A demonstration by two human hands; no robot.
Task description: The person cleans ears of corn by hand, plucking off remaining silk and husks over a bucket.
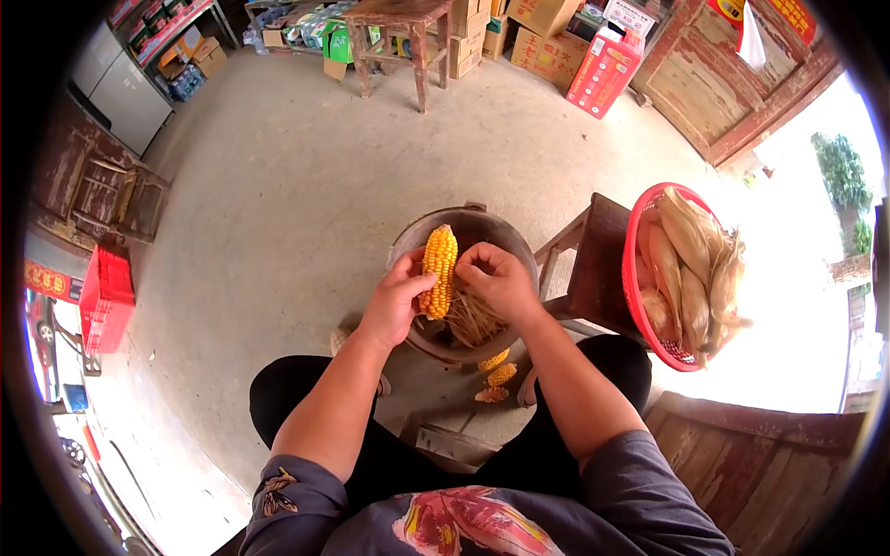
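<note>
A husked ear of yellow corn [438,271] stands nearly upright in my left hand [396,295], with the fingers and thumb wrapped round its lower left side. Close by on the right, my right hand [499,280] has thumb and fingertips pinched together; whatever is between them, if anything, is too small to make out. Both hands are over a round bucket [415,232] with dry husks [475,320] inside. Several smaller pieces of corn [502,374] lie on the floor between my feet, by the bucket's near side.
To the right, a red plastic basket [634,278] full of corn in dry husks [691,250] rests on a dark wooden stool [598,264]. A wooden table [399,13], cartons [549,57] and a red box [607,69] stand at the back. Red crates [107,296] are at left.
</note>
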